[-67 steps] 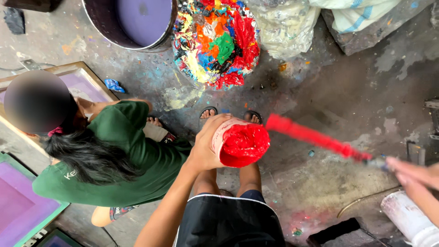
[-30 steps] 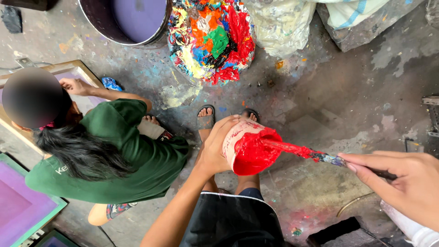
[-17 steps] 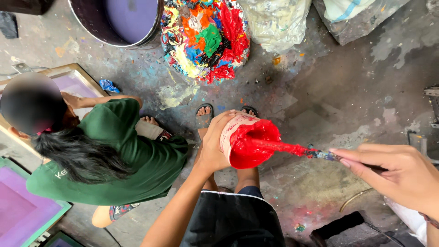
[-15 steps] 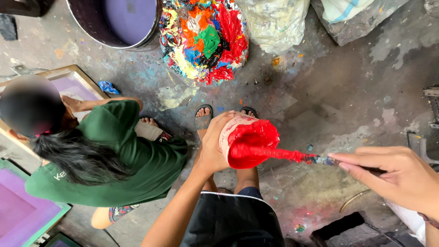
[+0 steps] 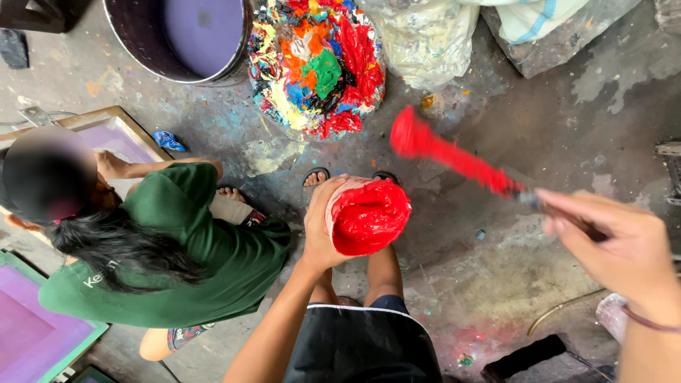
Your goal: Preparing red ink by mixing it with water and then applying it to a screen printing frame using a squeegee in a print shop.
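red paint tub (image 5: 369, 216): small container, brim-full of thick red paint, rim and outer wall smeared red. held out in front of the person's knees, above the stained concrete floor (image 5: 496, 284), just over their sandalled toes (image 5: 316, 176).

left hand (image 5: 320, 227): forearm comes up from the bottom edge, wrist bent, palm against the tub's left wall, fingers wrapped over the rim. grip clamped on the tub.

right hand (image 5: 613, 248): enters from the right, back of the hand toward the camera, blurred. fingers pinched together on the end of a stir stick (image 5: 454, 156). the stick slants up and left, its whole length coated red, the thick red tip clear of the tub, up and to the right of it, over bare floor.

containers around:
- large round bucket (image 5: 177, 35), top left, purple paint inside.
- lump of dried paint (image 5: 316, 64) in many colours, red, green, yellow, orange, beside the bucket.
- clear plastic bag (image 5: 425, 42) and a pale sack (image 5: 539, 25) along the top.

left: another person in a green shirt (image 5: 184, 262) crouches low, long dark hair, one hand on a wood-framed screen (image 5: 106, 131) with a purple wash. a green-framed purple screen (image 5: 28, 333) at the bottom left corner.
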